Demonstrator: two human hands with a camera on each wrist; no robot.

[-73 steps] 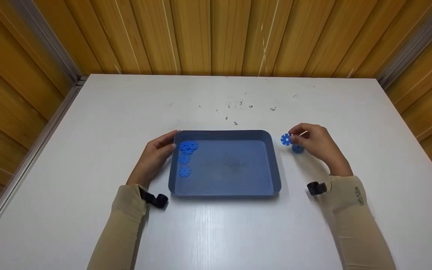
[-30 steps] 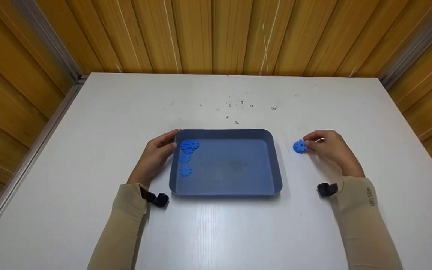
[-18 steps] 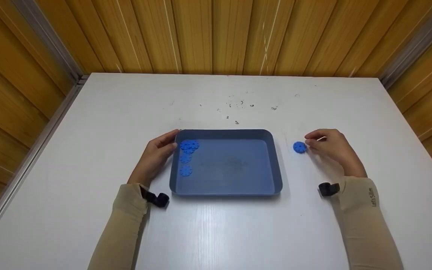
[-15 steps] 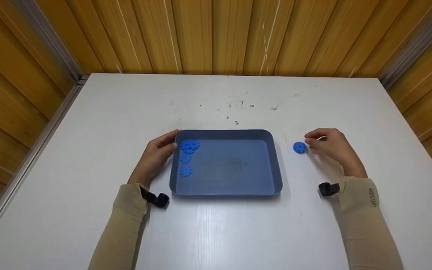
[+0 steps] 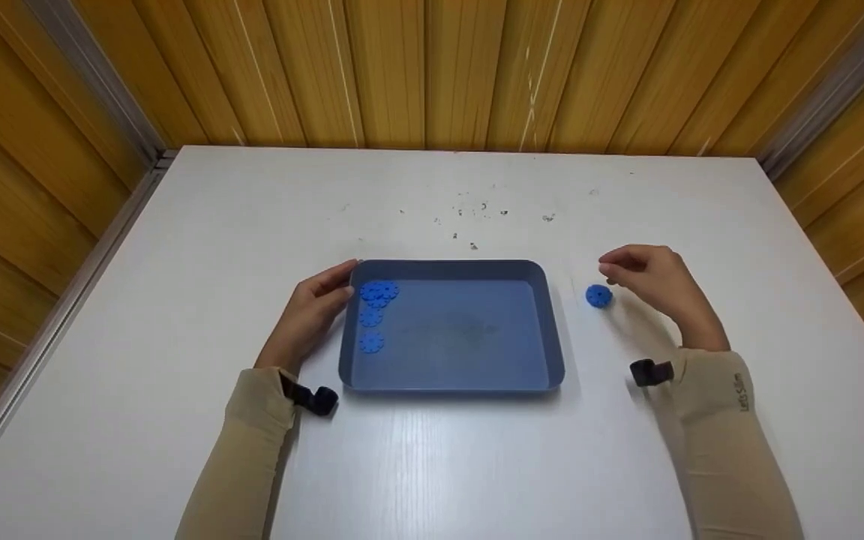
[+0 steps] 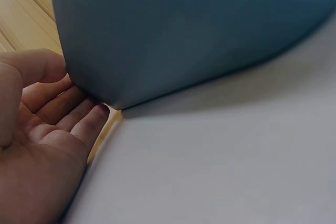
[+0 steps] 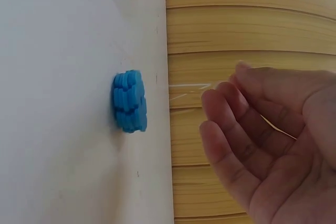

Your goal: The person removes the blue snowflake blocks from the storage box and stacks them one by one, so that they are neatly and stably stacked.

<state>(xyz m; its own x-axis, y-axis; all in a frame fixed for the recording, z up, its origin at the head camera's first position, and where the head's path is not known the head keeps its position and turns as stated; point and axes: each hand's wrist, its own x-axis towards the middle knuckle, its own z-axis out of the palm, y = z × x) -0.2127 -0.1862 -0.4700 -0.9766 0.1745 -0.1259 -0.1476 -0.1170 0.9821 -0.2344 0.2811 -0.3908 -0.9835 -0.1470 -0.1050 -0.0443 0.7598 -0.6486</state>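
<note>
My left hand [image 5: 308,311] rests at the far left corner of a blue-grey tray [image 5: 469,360]. In the left wrist view, the thumb and fingertips [image 6: 97,116] touch the outside of the tray wall. Several blue notched plastic discs [image 5: 371,343] lie along the tray's left side, some overlapping at the far corner. On the table right of the tray is a short stack of the same blue discs [image 7: 130,102]. My right hand [image 5: 646,277] hovers just above and beside this stack with bent, relaxed fingers and nothing between them.
The white table [image 5: 417,465] carries dark scuff marks [image 5: 477,210] beyond the tray. Wood-patterned panels [image 5: 447,75] stand behind and at both sides. A black wrist camera [image 5: 319,401] sticks out from the left cuff, another from the right.
My right hand set its blue disc on the stack, let go, then rose and shifted slightly left and away from me. The left hand and tray stayed in place.
</note>
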